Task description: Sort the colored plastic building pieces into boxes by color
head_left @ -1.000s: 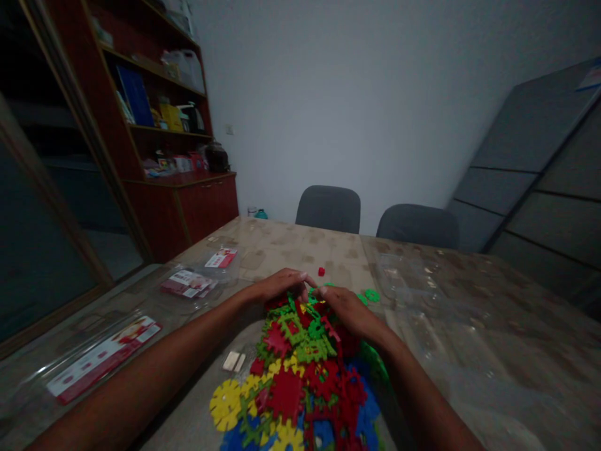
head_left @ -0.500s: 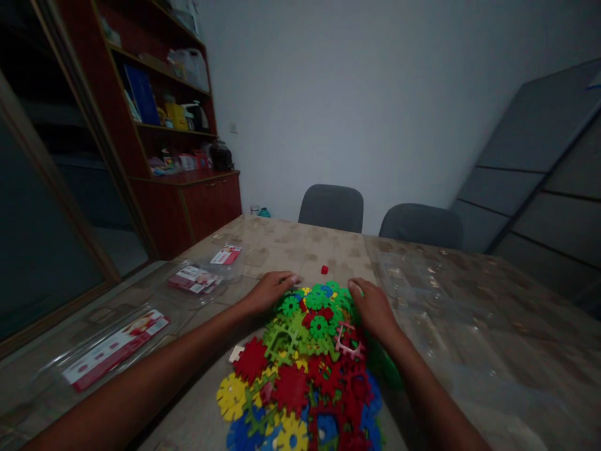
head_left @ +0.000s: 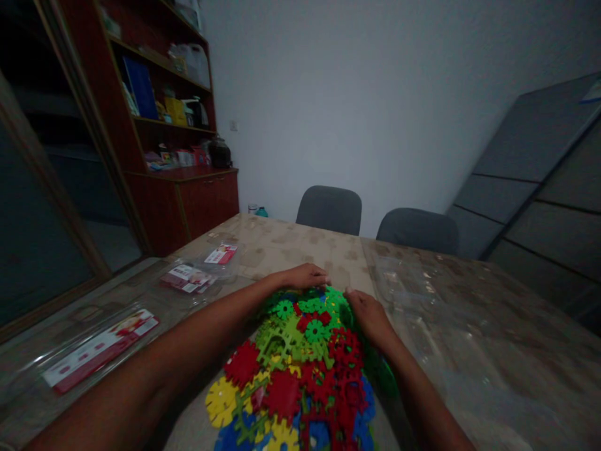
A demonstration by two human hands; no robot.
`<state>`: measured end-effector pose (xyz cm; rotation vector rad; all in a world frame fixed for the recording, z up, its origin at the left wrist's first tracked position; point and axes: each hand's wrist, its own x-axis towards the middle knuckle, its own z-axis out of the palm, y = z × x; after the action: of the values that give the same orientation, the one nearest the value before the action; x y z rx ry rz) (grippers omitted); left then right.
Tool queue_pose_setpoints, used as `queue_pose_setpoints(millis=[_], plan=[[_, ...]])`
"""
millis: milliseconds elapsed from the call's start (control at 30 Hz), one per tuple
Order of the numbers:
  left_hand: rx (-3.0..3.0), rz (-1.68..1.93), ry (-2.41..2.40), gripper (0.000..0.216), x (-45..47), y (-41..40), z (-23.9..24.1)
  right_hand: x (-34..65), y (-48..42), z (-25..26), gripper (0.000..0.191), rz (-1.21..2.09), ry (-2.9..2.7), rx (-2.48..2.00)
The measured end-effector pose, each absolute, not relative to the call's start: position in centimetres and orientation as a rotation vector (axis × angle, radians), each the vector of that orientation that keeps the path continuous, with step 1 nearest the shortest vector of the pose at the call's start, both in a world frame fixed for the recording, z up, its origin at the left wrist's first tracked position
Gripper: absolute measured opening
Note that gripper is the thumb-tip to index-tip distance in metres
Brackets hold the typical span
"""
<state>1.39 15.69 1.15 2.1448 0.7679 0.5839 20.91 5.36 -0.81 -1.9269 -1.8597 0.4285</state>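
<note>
A heap of flat plastic gear pieces in red, green, yellow and blue lies on the table in front of me. My left hand reaches across to the heap's far edge, fingers curled down over the pieces there. My right hand rests on the heap's far right side, fingers bent against the green pieces. Whether either hand holds a piece is hidden.
Clear packets with red and white labels lie at the left of the table. Crumpled clear plastic covers the right side. Two grey chairs stand at the far edge. A red-brown shelf cabinet stands at the left.
My hands spread apart over the heap, then my left hand slid right along its far edge, covering the small red piece. The heap's top pieces shifted.
</note>
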Motion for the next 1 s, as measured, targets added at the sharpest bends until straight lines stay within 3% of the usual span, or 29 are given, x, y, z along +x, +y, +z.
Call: queue_pose_setpoints(millis=[233,467,667,867,1000], plan=[[2.234,0.619,0.890,0.026,-5.0,13.6,0.4,21.9,-0.2,-2.8,0.056,0.355,-1.742,-1.826],[2.327,0.697,0.859,0.026,-7.6,7.9,0.6,21.4,-2.9,-4.5,0.063,0.532,-1.631,-1.658],[2.487,0.507,0.687,0.026,-7.3,3.4,2.9,22.9,-4.6,-0.5,0.047,0.517,-1.769,-1.608],[2.594,0.327,0.590,0.021,-7.4,1.2,3.6,21.9,-8.9,1.7,0.030,0.649,-2.195,-1.848],[2.622,0.212,0.562,0.007,-6.6,-0.2,4.5,19.2,-10.1,1.6,0.062,0.706,-2.441,-2.074]])
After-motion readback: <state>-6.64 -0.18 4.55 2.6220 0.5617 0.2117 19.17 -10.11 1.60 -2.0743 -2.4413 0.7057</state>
